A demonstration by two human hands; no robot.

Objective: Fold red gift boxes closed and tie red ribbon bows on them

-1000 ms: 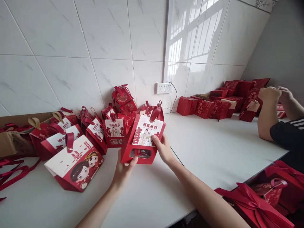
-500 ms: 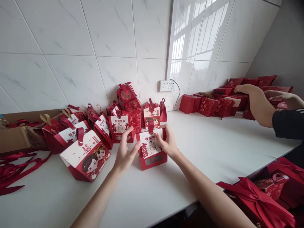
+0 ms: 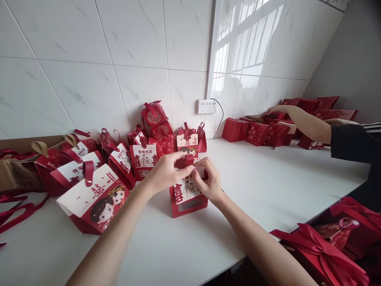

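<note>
A red gift box (image 3: pixel 190 205) with a white printed front flap and a small clear window stands upright on the white table in front of me. My left hand (image 3: pixel 166 171) is closed at its top edge, thumb and fingers pinched around the base of the red ribbon loop (image 3: pixel 189 159). From the other side, my right hand (image 3: pixel 210 180) pinches the same top edge, its fingertips close to my left thumb. The fingers hide part of the flap and the ribbon's base. To the left stands a larger gift box (image 3: pixel 98 198) printed with two cartoon figures.
Several finished-looking gift boxes (image 3: pixel 145 159) crowd the wall at left, near loose red ribbons (image 3: pixel 24 214). A co-worker's arm (image 3: pixel 309 121) reaches over red boxes (image 3: pixel 256 133) at far right. Ribboned boxes (image 3: pixel 324 254) lie below the table's front edge. A power socket (image 3: pixel 206 106) is on the wall.
My left hand has moved right and up onto the box top, and both hands have come together at the ribbon. The co-worker's arm has reached farther left.
</note>
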